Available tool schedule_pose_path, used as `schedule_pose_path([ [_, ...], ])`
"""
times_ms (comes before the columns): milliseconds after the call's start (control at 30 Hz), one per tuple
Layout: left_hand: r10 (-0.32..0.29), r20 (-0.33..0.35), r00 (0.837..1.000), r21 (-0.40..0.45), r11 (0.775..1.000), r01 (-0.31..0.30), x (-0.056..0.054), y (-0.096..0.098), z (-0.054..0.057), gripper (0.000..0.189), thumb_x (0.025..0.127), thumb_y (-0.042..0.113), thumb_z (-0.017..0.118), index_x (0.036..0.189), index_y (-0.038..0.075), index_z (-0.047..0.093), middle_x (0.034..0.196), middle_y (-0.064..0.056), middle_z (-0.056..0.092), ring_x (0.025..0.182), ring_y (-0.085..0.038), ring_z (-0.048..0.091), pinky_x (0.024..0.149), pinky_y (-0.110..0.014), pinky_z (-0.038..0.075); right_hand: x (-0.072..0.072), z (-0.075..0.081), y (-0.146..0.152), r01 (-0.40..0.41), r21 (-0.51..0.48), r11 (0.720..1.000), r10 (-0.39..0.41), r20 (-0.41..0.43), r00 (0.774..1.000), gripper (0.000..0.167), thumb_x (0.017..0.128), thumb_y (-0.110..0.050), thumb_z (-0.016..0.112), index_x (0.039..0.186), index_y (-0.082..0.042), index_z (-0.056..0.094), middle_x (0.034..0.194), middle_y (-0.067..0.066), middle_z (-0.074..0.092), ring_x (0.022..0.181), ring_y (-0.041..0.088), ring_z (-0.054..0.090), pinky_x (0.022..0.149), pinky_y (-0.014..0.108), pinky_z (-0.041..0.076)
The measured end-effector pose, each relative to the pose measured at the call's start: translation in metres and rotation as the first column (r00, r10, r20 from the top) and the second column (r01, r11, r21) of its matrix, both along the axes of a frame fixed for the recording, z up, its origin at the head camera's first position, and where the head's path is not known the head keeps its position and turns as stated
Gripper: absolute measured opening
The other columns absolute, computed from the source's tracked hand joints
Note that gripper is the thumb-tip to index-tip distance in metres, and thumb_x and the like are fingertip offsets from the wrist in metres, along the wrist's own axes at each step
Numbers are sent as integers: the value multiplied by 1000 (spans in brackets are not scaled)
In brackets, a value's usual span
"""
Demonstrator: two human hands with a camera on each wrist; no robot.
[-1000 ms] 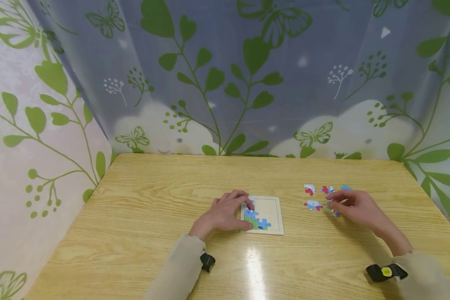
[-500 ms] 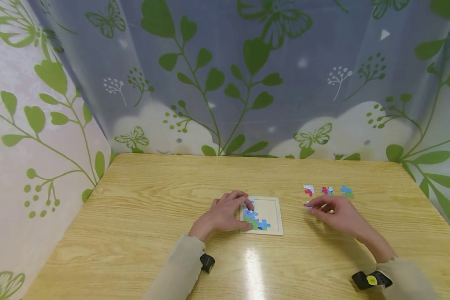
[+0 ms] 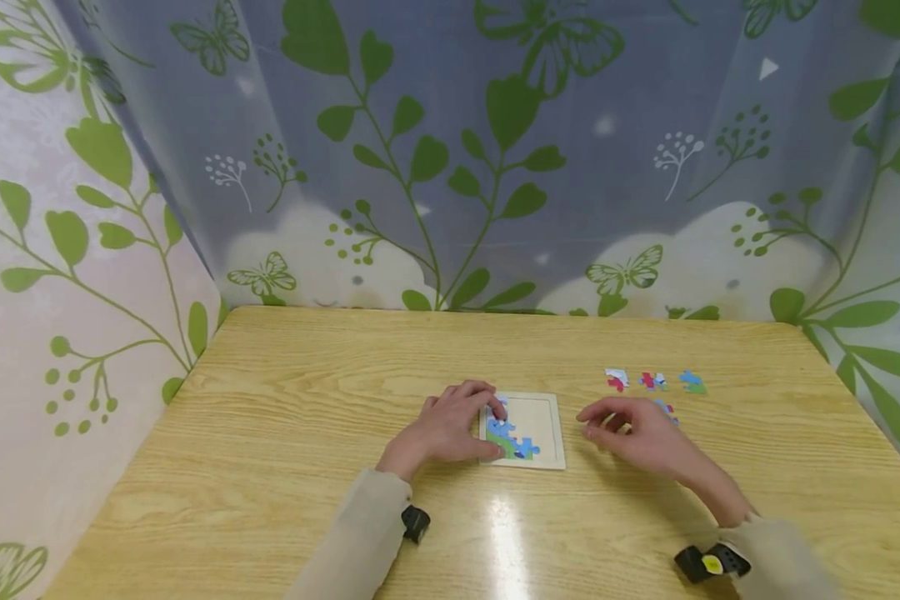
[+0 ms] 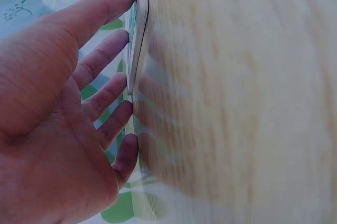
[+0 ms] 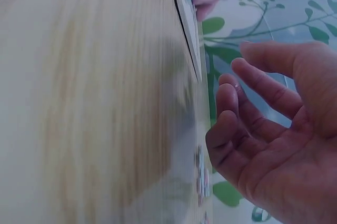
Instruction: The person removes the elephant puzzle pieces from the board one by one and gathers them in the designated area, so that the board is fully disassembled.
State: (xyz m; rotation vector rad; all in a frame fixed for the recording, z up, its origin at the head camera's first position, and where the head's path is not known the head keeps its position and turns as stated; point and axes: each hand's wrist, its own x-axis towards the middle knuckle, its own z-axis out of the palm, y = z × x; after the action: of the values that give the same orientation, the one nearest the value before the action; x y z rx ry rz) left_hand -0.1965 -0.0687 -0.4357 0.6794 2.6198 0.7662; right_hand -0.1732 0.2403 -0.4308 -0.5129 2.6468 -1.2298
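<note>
A square puzzle tray (image 3: 560, 433) lies on the table, with several joined blue and green puzzle pieces (image 3: 523, 447) along its left and lower side. My left hand (image 3: 450, 427) rests at the tray's left edge. Its thumb and forefinger touch the tray or the pieces there. Just right of the tray hovers my right hand (image 3: 641, 433). In the right wrist view this hand's (image 5: 279, 134) thumb and forefinger tips are close together, with no piece visible between them. One loose puzzle piece (image 3: 667, 410) shows partly behind the right hand.
Beyond the right hand lie a white and red piece (image 3: 617, 379), a red and white piece (image 3: 652, 381) and a blue and green piece (image 3: 692, 382). The wooden table (image 3: 330, 375) ends at a patterned curtain (image 3: 450, 167) behind and at both sides.
My right hand has moved left from the loose pieces toward the tray, uncovering the blue and green piece. The left hand and the tray have stayed in place.
</note>
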Motion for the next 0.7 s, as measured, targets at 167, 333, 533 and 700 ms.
schedule_pose_path([
  [167,9,-4,1000,-9,1000,-9,0,2,1,36,88,40,78,119,30,62,162,1,37,148,-31,35,114,-61,28,-2,-2,-12,-30,12,999,30,14,999,17,97,-17,70,111,-9,73,97,4,70,79,12,64,61,26,52],
  [333,22,-1,1000,-17,1000,-22,0,3,1,35,88,41,78,117,31,61,161,2,37,148,-31,35,114,-61,28,-4,-5,-25,-67,14,998,67,20,998,17,96,-18,71,110,-10,74,94,2,69,79,13,64,64,26,52],
  [533,24,-9,1000,-20,1000,-24,-1,4,0,36,87,42,79,116,31,61,159,1,39,146,-32,36,112,-61,29,-4,-7,-38,-122,13,992,122,21,992,18,96,-19,71,109,-8,73,91,1,70,77,11,62,65,24,50],
  [700,20,-11,1000,-17,1000,-21,-2,4,0,36,87,42,78,116,31,61,159,2,39,146,-32,35,112,-61,29,-4,-9,-46,-152,29,988,152,-2,988,16,95,-19,72,108,-10,73,90,0,70,73,7,60,64,23,50],
])
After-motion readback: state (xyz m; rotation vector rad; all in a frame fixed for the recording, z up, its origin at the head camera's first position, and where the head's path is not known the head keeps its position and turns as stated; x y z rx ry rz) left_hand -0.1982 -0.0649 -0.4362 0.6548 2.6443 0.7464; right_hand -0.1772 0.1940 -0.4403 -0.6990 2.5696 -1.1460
